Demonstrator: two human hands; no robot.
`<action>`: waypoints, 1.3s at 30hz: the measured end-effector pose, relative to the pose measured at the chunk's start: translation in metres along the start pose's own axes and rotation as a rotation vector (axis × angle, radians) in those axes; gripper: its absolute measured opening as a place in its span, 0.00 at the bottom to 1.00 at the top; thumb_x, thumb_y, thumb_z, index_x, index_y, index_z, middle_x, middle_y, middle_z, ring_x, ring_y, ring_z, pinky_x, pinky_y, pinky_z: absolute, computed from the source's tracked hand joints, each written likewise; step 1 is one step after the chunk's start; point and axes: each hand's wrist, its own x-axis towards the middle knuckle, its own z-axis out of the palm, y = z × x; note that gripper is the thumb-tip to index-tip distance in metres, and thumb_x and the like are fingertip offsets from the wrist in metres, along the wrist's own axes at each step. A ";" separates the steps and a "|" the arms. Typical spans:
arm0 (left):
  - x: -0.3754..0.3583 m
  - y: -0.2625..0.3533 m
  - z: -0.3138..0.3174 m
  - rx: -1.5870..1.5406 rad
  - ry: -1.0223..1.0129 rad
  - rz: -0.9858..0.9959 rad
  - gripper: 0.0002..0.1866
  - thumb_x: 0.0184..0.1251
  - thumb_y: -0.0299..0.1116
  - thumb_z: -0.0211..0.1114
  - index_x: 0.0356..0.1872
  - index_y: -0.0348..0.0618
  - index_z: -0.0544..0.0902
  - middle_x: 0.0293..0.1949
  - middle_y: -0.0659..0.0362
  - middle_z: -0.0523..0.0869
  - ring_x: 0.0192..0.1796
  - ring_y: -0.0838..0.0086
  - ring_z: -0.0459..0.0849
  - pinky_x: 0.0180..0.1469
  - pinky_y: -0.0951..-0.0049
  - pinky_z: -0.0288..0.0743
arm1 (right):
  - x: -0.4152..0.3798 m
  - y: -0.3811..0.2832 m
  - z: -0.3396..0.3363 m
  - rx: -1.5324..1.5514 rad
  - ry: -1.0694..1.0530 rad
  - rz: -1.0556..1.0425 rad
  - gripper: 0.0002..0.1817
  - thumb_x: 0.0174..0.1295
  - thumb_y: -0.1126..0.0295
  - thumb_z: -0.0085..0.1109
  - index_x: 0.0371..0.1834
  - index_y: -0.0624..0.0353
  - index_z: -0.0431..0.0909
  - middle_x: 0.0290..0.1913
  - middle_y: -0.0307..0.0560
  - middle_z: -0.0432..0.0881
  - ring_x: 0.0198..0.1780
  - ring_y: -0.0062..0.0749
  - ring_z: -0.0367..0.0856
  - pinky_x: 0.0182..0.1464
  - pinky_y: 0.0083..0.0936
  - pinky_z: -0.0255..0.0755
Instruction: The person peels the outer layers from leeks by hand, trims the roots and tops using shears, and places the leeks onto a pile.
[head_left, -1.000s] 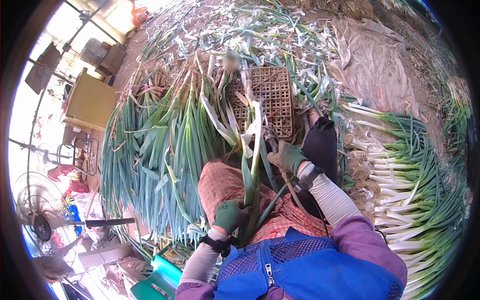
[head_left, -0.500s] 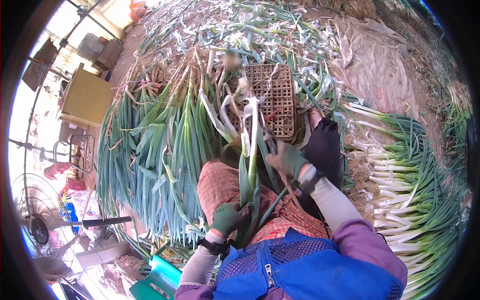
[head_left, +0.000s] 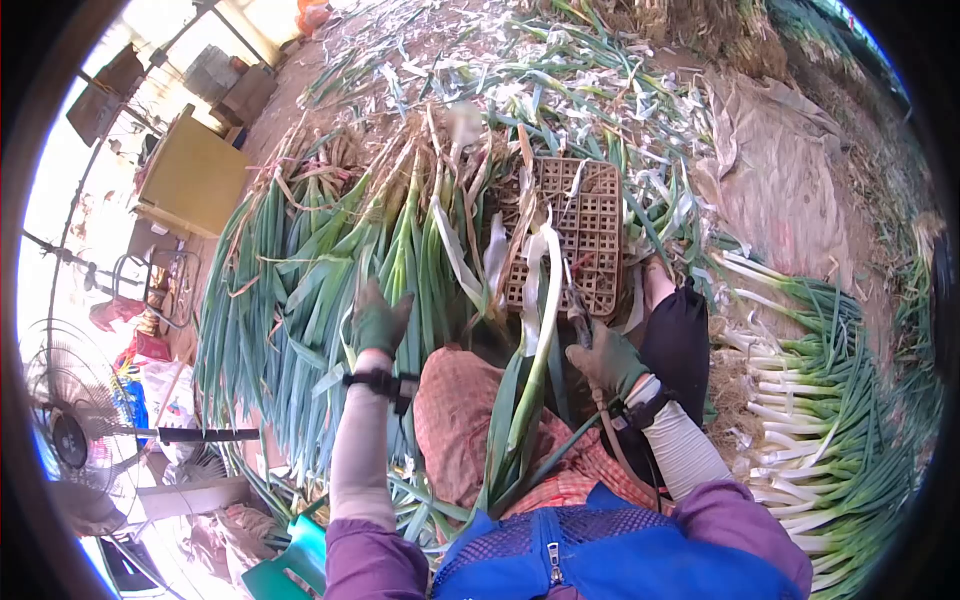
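Observation:
My left hand (head_left: 381, 318), in a green glove, is over the leaves of the large heap of long green onions (head_left: 290, 270). Its thumb stands apart from the fingers and no stalk is visibly gripped. My right hand (head_left: 608, 360), also gloved, is closed around a dark air gun (head_left: 577, 312) with a thin nozzle pointing away from me. A brownish hose (head_left: 606, 425) runs down from it. One green onion (head_left: 537, 375) lies across my lap, its white end towards the brown plastic crate (head_left: 600, 225), with loose skin hanging from it.
To the right lies a long row of cleaned green onions (head_left: 800, 410), white ends towards me. Peeled scraps (head_left: 450, 60) litter the ground ahead. A fan (head_left: 75, 440), a yellow box (head_left: 195, 180) and a green plastic piece (head_left: 295, 560) are at the left.
My left hand has let go of the leaves on my lap and moved up and left to the heap. The right hand keeps the air gun. The view has shifted slightly.

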 end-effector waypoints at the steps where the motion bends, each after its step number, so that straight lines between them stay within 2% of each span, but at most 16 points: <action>1: 0.012 0.005 0.007 0.123 0.068 -0.005 0.41 0.57 0.54 0.70 0.65 0.37 0.70 0.56 0.44 0.81 0.60 0.54 0.79 0.62 0.59 0.72 | 0.003 0.000 0.000 -0.030 -0.004 0.037 0.36 0.51 0.50 0.58 0.53 0.73 0.72 0.41 0.76 0.80 0.47 0.66 0.81 0.52 0.46 0.75; 4: 0.019 0.026 0.025 0.202 -0.018 -0.154 0.41 0.53 0.54 0.72 0.64 0.38 0.71 0.56 0.44 0.81 0.59 0.52 0.80 0.61 0.59 0.73 | 0.007 -0.001 0.002 -0.052 0.020 0.074 0.36 0.51 0.49 0.58 0.54 0.73 0.72 0.43 0.76 0.80 0.49 0.65 0.81 0.53 0.45 0.75; 7: 0.039 0.026 0.017 0.084 -0.324 -0.179 0.38 0.51 0.51 0.73 0.60 0.40 0.74 0.56 0.44 0.81 0.60 0.53 0.80 0.62 0.59 0.73 | 0.008 -0.004 0.000 -0.077 -0.006 0.093 0.38 0.51 0.50 0.58 0.58 0.72 0.69 0.44 0.76 0.80 0.50 0.64 0.80 0.55 0.45 0.74; 12: 0.040 -0.001 -0.037 -0.179 -0.237 -0.102 0.26 0.47 0.42 0.70 0.46 0.36 0.82 0.44 0.43 0.86 0.49 0.49 0.84 0.52 0.56 0.76 | 0.004 -0.004 0.000 -0.052 0.007 0.053 0.40 0.52 0.50 0.57 0.62 0.71 0.65 0.44 0.76 0.80 0.50 0.64 0.80 0.56 0.45 0.74; 13: 0.033 0.000 -0.056 -0.343 -0.177 -0.065 0.22 0.48 0.38 0.71 0.44 0.36 0.82 0.39 0.46 0.87 0.44 0.58 0.86 0.47 0.62 0.78 | 0.002 -0.002 0.003 -0.055 0.036 0.044 0.39 0.52 0.50 0.57 0.60 0.72 0.66 0.44 0.76 0.80 0.50 0.65 0.80 0.55 0.45 0.74; 15: 0.011 0.014 -0.116 -0.685 -0.363 -0.052 0.19 0.52 0.31 0.69 0.46 0.34 0.80 0.39 0.51 0.86 0.40 0.71 0.84 0.43 0.71 0.78 | 0.002 0.003 0.009 -0.063 0.095 0.022 0.37 0.52 0.50 0.57 0.58 0.72 0.69 0.44 0.76 0.80 0.49 0.65 0.81 0.55 0.45 0.74; 18: -0.048 0.046 -0.175 -0.749 -0.457 0.015 0.20 0.56 0.26 0.67 0.51 0.33 0.77 0.40 0.56 0.84 0.39 0.78 0.80 0.41 0.76 0.76 | -0.007 -0.007 -0.004 -0.049 0.015 0.071 0.34 0.52 0.50 0.57 0.53 0.71 0.73 0.43 0.76 0.81 0.49 0.65 0.81 0.54 0.45 0.74; 19: -0.069 0.048 -0.179 -0.856 -0.602 -0.065 0.21 0.59 0.26 0.67 0.54 0.34 0.74 0.42 0.57 0.83 0.39 0.78 0.80 0.40 0.75 0.76 | -0.008 -0.003 -0.001 -0.012 0.036 0.038 0.34 0.52 0.50 0.57 0.51 0.71 0.74 0.42 0.74 0.81 0.48 0.64 0.81 0.52 0.45 0.75; 20: -0.091 0.042 -0.165 -0.997 -0.636 -0.042 0.20 0.59 0.27 0.68 0.52 0.34 0.74 0.41 0.57 0.83 0.40 0.77 0.80 0.40 0.74 0.76 | -0.006 0.005 0.003 0.025 0.058 0.006 0.33 0.52 0.49 0.58 0.49 0.70 0.75 0.41 0.73 0.81 0.47 0.64 0.82 0.51 0.45 0.75; 21: -0.108 0.037 -0.150 -0.842 -0.694 -0.004 0.22 0.58 0.27 0.69 0.53 0.35 0.74 0.41 0.57 0.83 0.40 0.76 0.80 0.42 0.74 0.76 | -0.005 0.012 0.006 0.061 0.081 -0.024 0.32 0.52 0.49 0.58 0.48 0.70 0.76 0.40 0.72 0.82 0.46 0.63 0.82 0.50 0.44 0.75; 23: -0.144 0.061 -0.132 -0.948 -0.824 -0.102 0.28 0.53 0.26 0.73 0.55 0.34 0.73 0.42 0.57 0.82 0.43 0.75 0.80 0.45 0.75 0.76 | -0.010 0.019 0.014 0.155 -0.015 0.031 0.32 0.52 0.48 0.59 0.48 0.68 0.76 0.40 0.70 0.82 0.45 0.61 0.83 0.49 0.43 0.75; 24: -0.150 0.072 -0.122 -0.952 -0.882 0.023 0.29 0.54 0.30 0.72 0.56 0.33 0.73 0.45 0.55 0.82 0.45 0.72 0.80 0.46 0.72 0.77 | -0.017 0.020 0.014 0.186 -0.043 0.025 0.32 0.52 0.48 0.59 0.48 0.67 0.75 0.40 0.69 0.82 0.45 0.60 0.83 0.48 0.43 0.75; 27: -0.136 0.083 -0.064 -0.532 -0.764 0.048 0.27 0.54 0.36 0.71 0.54 0.33 0.77 0.41 0.53 0.85 0.43 0.69 0.83 0.46 0.69 0.77 | -0.050 0.015 0.010 0.244 -0.095 -0.054 0.32 0.51 0.47 0.60 0.48 0.66 0.75 0.41 0.66 0.83 0.45 0.56 0.83 0.48 0.41 0.74; 30: -0.111 0.102 -0.011 -0.747 -0.883 -0.048 0.24 0.55 0.41 0.69 0.48 0.33 0.81 0.36 0.51 0.86 0.39 0.67 0.84 0.44 0.67 0.77 | -0.072 0.023 0.017 0.125 -0.120 -0.130 0.34 0.52 0.48 0.59 0.54 0.65 0.72 0.43 0.67 0.82 0.48 0.58 0.82 0.51 0.42 0.74; 32: -0.110 0.116 0.004 -0.643 -0.819 0.038 0.21 0.55 0.39 0.68 0.45 0.33 0.83 0.33 0.51 0.87 0.36 0.68 0.85 0.43 0.68 0.78 | -0.109 0.017 0.011 0.137 -0.153 -0.211 0.35 0.52 0.50 0.60 0.58 0.65 0.70 0.43 0.69 0.81 0.49 0.61 0.81 0.51 0.43 0.74; 39: -0.121 0.128 -0.035 -0.959 -0.929 -0.107 0.17 0.63 0.35 0.66 0.49 0.35 0.81 0.36 0.62 0.85 0.35 0.79 0.82 0.41 0.77 0.76 | -0.132 0.007 0.002 0.036 -0.183 -0.138 0.33 0.53 0.50 0.60 0.53 0.68 0.71 0.41 0.68 0.82 0.46 0.59 0.82 0.50 0.44 0.74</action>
